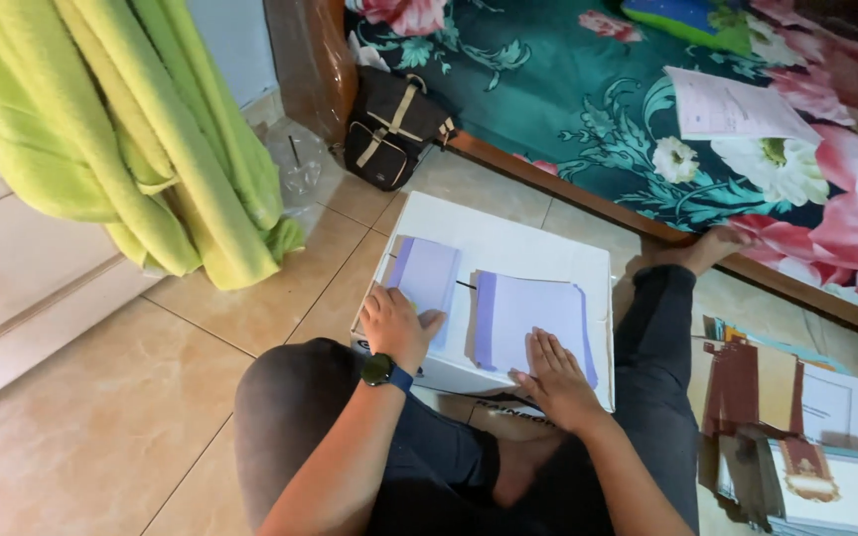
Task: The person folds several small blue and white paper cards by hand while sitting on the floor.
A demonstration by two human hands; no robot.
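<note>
At the centre of the frame we press two stacks of pale lilac paper sheets onto a white cardboard box (508, 248) resting before our knees: the smaller lilac stack (427, 273) lies under our left hand (394, 323), fingers together and curled over its near edge, while the larger lilac stack (528, 316) lies under our right hand (553, 377), fingers flat and slightly spread. We judge we are squaring and sorting these sheets, so the next move calls for a light pinch of one sheet's edge without skewing the pile. Around us lie a black backpack (389, 129) at upper centre, a green towel (131, 139) at upper left, a floral bedspread (647, 109) at upper right and printed booklets (806, 437) at lower right.
</note>
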